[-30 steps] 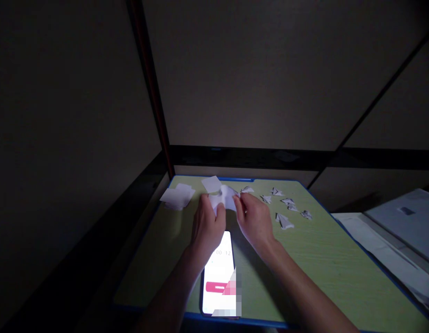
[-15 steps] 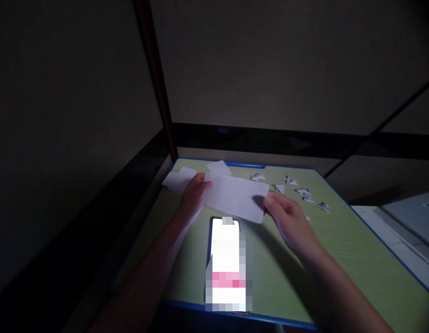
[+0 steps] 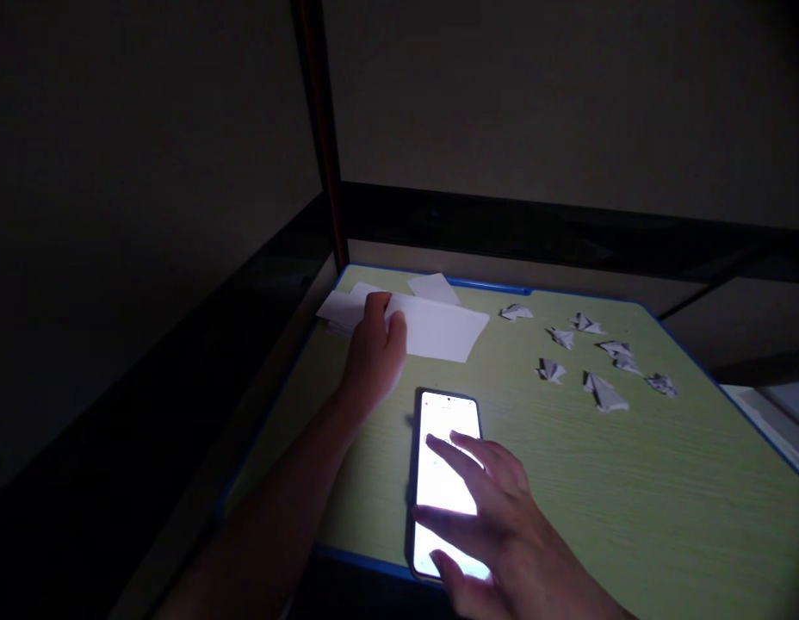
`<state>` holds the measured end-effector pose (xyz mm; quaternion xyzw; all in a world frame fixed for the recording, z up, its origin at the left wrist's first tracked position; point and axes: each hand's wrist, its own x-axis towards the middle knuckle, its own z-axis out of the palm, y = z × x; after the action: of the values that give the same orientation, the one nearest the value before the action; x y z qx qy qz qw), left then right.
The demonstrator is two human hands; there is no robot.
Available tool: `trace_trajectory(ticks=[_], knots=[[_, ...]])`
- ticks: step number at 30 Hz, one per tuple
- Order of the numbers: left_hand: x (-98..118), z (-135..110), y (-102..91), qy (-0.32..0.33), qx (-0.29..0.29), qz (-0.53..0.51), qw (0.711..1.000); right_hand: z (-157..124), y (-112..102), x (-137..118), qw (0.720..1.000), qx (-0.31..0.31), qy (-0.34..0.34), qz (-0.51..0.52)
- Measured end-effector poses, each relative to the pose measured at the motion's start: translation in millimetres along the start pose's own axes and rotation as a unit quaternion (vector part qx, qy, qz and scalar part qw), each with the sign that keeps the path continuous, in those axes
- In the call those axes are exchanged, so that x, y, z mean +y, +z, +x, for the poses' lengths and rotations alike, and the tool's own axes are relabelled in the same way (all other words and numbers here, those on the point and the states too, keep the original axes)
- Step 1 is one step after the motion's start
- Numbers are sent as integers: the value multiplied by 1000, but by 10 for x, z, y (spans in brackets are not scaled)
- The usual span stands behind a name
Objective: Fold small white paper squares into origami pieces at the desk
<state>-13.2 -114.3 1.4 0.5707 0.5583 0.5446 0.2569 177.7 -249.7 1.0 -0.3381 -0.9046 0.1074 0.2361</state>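
My left hand (image 3: 374,349) grips the left end of a white sheet of paper (image 3: 442,331) that lies flat on the green table (image 3: 632,482). Spread open, my right hand (image 3: 486,508) hovers over a lit phone (image 3: 446,430) near the table's front edge, fingertips at or just above its screen. A small stack of white paper pieces (image 3: 340,308) sits at the back left corner, beside my left hand. Several small folded paper planes (image 3: 603,392) are scattered on the right half of the table.
The table has a blue rim (image 3: 486,286). A dark red post (image 3: 322,129) rises behind the back left corner, with a black rail (image 3: 567,237) along the wall. The room is dim. A pale surface (image 3: 783,413) lies to the right of the table.
The paper went from crumpled between both hands to spread out, and now lies flat. My right hand let go of it and moved down over the phone. The camera tilted down.
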Motion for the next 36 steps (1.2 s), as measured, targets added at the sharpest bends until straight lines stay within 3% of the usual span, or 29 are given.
trace_trajectory(ticks=[2, 10, 17, 36], knots=[[-8, 16, -7, 5, 4, 0, 1000, -23, -13, -2, 1000, -8, -2, -3], [-59, 2, 11, 42, 0, -40, 998, -198, -154, 85, 995, 71, 73, 9], [-72, -14, 33, 70, -15, -73, 995, -283, -64, 51, 995, 57, 83, 6], [-60, 3, 70, 90, -2, -61, 994, -283, -65, 14, 998, 31, 56, -15]])
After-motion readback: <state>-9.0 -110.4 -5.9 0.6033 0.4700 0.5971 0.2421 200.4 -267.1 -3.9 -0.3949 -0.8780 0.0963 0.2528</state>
